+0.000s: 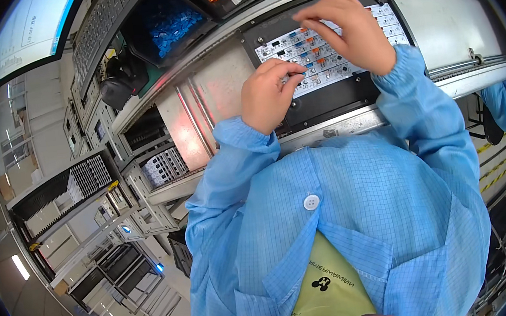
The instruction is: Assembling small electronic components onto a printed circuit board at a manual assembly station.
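"So, where do the white circuit boards [337,74] lie?"

"In the black tray [334,98], long axes left to right, right ends slanting away."

"And the hands?"

"Left hand [264,94] nearer the boards' close edge: fingers [286,68] nearly together, bluish bit [304,72] at the tips, grip uncertain. Right hand [361,33] above the far side, thumb near forefinger; can't tell if holding. Farther left: blue components [172,35]."

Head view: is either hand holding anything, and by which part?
Left hand: seemingly a tiny blue piece between its fingers; which part is too small to tell. Right hand: no held thing visible.
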Available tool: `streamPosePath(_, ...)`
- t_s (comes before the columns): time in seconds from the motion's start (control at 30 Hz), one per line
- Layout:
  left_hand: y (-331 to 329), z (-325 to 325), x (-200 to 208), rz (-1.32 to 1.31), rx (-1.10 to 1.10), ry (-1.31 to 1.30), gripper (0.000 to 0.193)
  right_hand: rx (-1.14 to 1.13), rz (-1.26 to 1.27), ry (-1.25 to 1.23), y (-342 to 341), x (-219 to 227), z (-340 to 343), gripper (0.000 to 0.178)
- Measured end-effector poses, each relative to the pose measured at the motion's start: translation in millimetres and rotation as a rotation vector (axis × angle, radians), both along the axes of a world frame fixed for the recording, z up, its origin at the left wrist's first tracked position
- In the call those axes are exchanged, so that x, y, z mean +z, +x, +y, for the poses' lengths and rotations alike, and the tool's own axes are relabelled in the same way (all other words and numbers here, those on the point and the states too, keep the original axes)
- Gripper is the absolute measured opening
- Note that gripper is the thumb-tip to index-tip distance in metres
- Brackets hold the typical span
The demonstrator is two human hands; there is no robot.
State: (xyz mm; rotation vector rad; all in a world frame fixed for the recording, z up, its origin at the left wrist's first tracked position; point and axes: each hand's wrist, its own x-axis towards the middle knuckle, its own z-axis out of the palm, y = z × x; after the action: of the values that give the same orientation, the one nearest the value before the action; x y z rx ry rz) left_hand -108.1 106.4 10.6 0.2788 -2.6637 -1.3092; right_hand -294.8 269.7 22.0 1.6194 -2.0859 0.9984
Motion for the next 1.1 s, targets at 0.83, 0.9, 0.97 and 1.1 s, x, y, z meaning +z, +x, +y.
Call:
streamPosePath(0.83,-8.2,26.1,-16.5,0.193,-0.019,-0.275,0.012,-0.053,-0.434,0.119,32.2,-28.5,51.1,0.019)
streamPosePath(0.9,-8.5,27.1,-15.0,0.193,-0.016,-0.282,0.012,0.001,-0.468,0.110,31.1,-24.9,50.5,0.020)
streamPosePath(0.97,-7.9,27.6,-14.6,0.195,-0.013,-0.289,0.012,-0.008,-0.450,0.101,31.0,-28.6,49.2,0.019)
streamPosePath(1.1,-5.7,30.0,-17.9,0.192,-0.035,-0.326,0.014,-0.076,-0.490,0.100,33.6,-33.7,50.5,0.017)
